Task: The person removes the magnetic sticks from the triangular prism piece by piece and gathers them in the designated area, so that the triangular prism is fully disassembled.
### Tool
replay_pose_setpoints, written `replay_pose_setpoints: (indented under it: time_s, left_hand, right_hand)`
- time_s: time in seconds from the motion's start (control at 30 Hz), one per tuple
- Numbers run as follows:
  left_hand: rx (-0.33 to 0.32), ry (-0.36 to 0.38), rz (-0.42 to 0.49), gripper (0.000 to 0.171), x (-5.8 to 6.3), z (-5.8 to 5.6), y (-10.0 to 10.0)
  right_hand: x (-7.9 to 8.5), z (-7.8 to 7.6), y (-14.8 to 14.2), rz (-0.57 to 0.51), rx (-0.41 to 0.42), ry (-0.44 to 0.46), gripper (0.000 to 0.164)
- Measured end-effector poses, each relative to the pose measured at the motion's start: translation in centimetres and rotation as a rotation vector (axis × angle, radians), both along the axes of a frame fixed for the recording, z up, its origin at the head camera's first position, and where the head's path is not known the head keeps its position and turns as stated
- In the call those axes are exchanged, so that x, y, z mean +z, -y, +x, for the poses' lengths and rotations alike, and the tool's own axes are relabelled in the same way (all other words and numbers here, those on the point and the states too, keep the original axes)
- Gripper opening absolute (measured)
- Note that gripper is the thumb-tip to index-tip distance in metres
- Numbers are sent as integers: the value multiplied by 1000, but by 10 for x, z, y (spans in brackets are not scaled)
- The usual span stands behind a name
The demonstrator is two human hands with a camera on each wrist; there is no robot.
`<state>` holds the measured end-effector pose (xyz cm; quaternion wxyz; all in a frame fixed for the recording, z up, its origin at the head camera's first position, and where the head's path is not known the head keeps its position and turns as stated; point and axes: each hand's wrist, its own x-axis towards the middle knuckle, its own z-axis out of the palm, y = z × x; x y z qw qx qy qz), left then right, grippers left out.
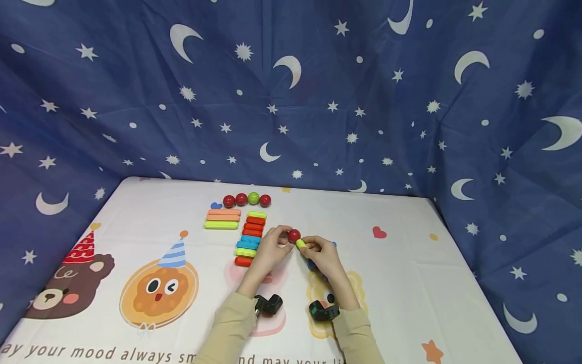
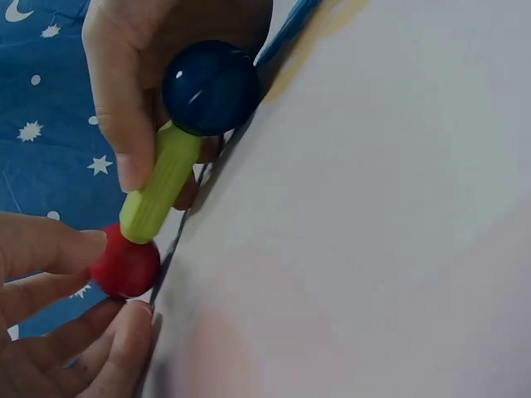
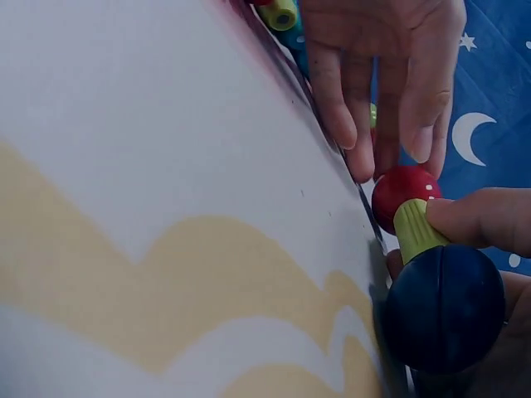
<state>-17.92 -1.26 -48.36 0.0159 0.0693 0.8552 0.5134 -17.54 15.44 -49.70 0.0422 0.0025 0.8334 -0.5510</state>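
Observation:
Thumb and fingertips of my left hand (image 1: 272,247) hold a glossy red ball (image 1: 294,235) from its left side. My right hand (image 1: 322,255) pinches a short yellow-green rod (image 2: 162,182) between thumb and fingers. One end of the rod meets the red ball in both wrist views. At the rod's other end sits a dark blue ball (image 3: 444,308), largely hidden by the right hand in the head view. Beyond that ball, a blue stick-like piece (image 2: 286,31) shows in the left wrist view.
Left of the hands lies a column of short red, blue and yellow-green rods (image 1: 249,239). Longer orange and yellow-green rods (image 1: 221,225) lie beside it. Behind them, red balls and a green ball (image 1: 253,198) form a row. A starry blue curtain (image 1: 318,101) borders the printed white tablecloth (image 1: 400,283).

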Motion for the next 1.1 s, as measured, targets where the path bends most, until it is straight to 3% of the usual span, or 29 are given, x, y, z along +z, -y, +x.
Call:
replay_pose_setpoints:
  time_s: [0.4,0.7,0.97,1.1]
  left_hand:
    - [-33,75,53,41,-4,-7,0]
    - [-31,78,50,40,-6,-2,-4]
    - [-15,32,73,36,-7,0,-6]
    - [-15,23,71,35,-8,1,-6]
  right_hand:
    - [2,0,-5,-59,32,45,25]
    - [2,2,-3,-30,19,42,22]
    - [40,20,5,-26,46,15,21]
    - [41,21,5,-21,47,10,20]
